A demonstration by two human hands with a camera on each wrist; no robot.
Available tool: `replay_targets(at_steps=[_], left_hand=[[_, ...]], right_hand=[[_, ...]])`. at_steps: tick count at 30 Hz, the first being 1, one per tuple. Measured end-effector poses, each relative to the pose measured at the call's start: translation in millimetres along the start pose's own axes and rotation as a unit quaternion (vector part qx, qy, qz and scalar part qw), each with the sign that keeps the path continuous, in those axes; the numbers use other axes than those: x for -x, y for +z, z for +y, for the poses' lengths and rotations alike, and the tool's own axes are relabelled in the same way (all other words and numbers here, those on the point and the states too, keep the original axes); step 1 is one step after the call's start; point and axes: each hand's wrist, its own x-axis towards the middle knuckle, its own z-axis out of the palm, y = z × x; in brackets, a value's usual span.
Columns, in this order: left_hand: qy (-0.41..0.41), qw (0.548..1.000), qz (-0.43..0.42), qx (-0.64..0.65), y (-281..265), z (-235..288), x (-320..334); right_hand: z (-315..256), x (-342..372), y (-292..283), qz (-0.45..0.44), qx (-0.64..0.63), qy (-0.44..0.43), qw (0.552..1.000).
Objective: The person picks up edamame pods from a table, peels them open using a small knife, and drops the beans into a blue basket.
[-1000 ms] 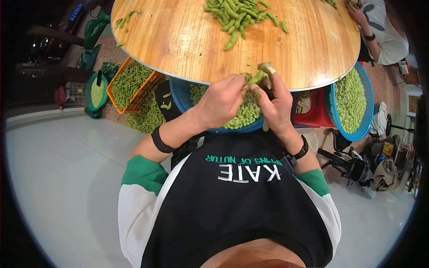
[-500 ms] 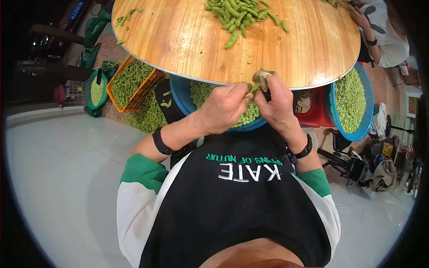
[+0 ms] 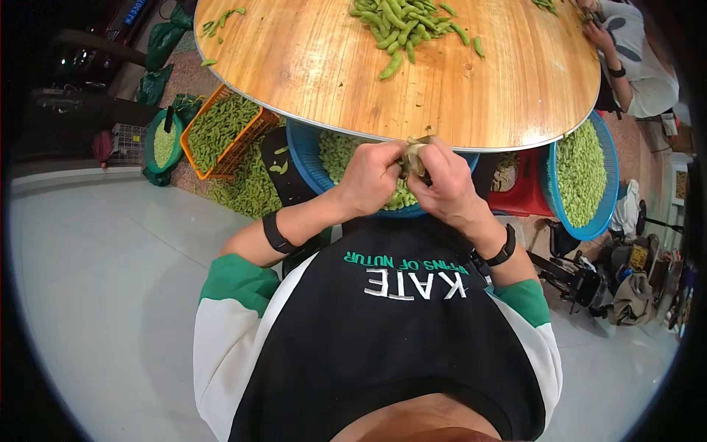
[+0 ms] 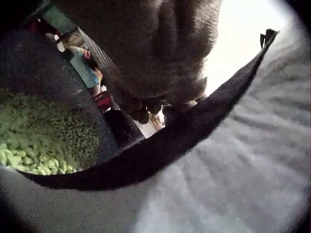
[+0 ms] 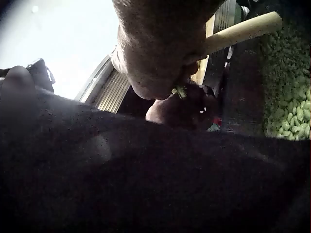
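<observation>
My left hand (image 3: 367, 177) and right hand (image 3: 449, 183) meet fingertip to fingertip at the near edge of the round wooden table (image 3: 317, 88), over a blue basin (image 3: 303, 153) of shelled green beans (image 3: 336, 156). Between the fingers a bit of green pod (image 5: 180, 91) shows; the rest is hidden. Brownish coverings (image 3: 414, 152) wrap some fingertips of the right hand. That hand also grips a pale rod-shaped handle (image 5: 248, 32), which sticks out toward the basin in the right wrist view. Its far end is hidden.
Green soybean pods (image 3: 405, 26) lie heaped on the table. An orange crate (image 3: 250, 131) of pods stands left, with more pods (image 3: 254, 184) on the floor. To the right are a red stool (image 3: 521, 193) and another blue basin (image 3: 611, 188) of beans. Another person (image 3: 626, 59) sits across.
A green pod was plainly visible between both hands; now the hands have come closer together and hide most of it. The right hand has turned inward.
</observation>
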Motion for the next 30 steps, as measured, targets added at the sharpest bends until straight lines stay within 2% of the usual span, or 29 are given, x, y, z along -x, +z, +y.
replay_targets(at_steps=[4, 6, 7, 9, 10, 13, 14, 15, 17, 18, 19, 20, 21, 22, 23, 24, 25, 26, 27, 29, 30], left_hand=[[-0.005, 1.0, -0.019, 0.015, -1.6, -4.4, 2.2], [0.003, 0.999, -0.047, -0.024, -10.2, -3.0, 4.1], [0.003, 0.999, -0.046, -0.024, -10.4, 1.5, 4.1], [0.098, 0.991, 0.065, -0.06, -9.6, 14.5, 9.8], [0.098, 0.991, 0.065, -0.061, -10.0, 13.8, 13.5], [0.107, 0.993, 0.021, -0.038, -25.1, 12.8, 17.2], [0.135, 0.986, 0.027, -0.099, -40.4, 19.9, 17.4], [0.162, 0.973, 0.032, -0.159, -56.7, 26.1, 18.8], [0.097, 0.947, 0.1, -0.29, -93.9, 31.3, 23.4], [0.101, 0.881, 0.125, -0.446, -110.6, 35.2, 17.9], [0.099, 0.79, 0.146, -0.587, -120.7, 36.0, 9.7], [0.097, 0.79, 0.147, -0.588, -121.1, 32.2, 0.7], [0.134, 0.833, 0.159, -0.513, -120.3, 26.5, -12.7], [0.172, 0.869, 0.168, -0.433, -117.9, 20.6, -27.9], [0.15, 0.905, 0.142, -0.371, -107.3, 14.4, -42.0], [0.125, 0.937, 0.116, -0.305, -92.5, 6.7, -56.0], [0.144, 0.921, 0.118, -0.343, -80.0, -3.7, -71.8], [0.163, 0.903, 0.12, -0.379, -69.4, -13.0, -85.2], [0.166, 0.904, 0.12, -0.376, -61.2, -18.4, -93.6], [0.151, 0.9, 0.115, -0.392, -49.7, -26.8, -104.0], [0.188, 0.9, 0.118, -0.377, -48.4, -24.7, -104.3]], right_hand=[[8.5, 4.6, -4.2, -0.002, 0.005, 0.01, 1.0], [13.0, 7.0, -13.7, 0.031, 0.008, 0.097, 0.995], [15.0, 8.8, -15.0, 0.031, 0.008, 0.096, 0.995], [14.8, 14.8, -13.8, 0.018, -0.004, 0.161, 0.987], [11.6, 13.0, -10.3, 0.025, -0.015, 0.171, 0.985], [6.3, 5.2, -1.5, 0.034, -0.053, 0.131, 0.989], [2.5, 1.9, -2.6, 0.023, -0.054, 0.117, 0.991], [5.1, 2.8, -1.9, 0.025, -0.055, 0.115, 0.991], [13.6, 5.0, 0.3, -0.026, -0.143, 0.108, 0.984], [14.2, 2.3, 1.1, -0.021, -0.143, 0.105, 0.984], [13.2, 0.1, 3.2, -0.026, -0.137, 0.059, 0.989], [11.5, -1.3, 5.5, -0.034, -0.132, 0.013, 0.991], [11.4, -3.2, 7.3, -0.039, -0.125, -0.035, 0.991], [16.1, -1.5, 6.7, -0.064, -0.104, -0.033, 0.992], [13.7, -1.5, 3.8, -0.062, -0.103, -0.032, 0.992], [8.6, -2.7, -1.9, -0.073, -0.13, 0.066, 0.987], [6.3, -3.1, -6.1, -0.082, -0.155, 0.163, 0.971], [19.1, 6.7, -3.0, -0.076, -0.14, 0.159, 0.974], [17.0, 5.9, -8.8, -0.075, -0.136, 0.161, 0.975], [9.4, 2.0, -23.2, -0.028, -0.344, 0.281, 0.896], [13.5, 3.6, -29.6, -0.047, -0.377, 0.32, 0.868]])
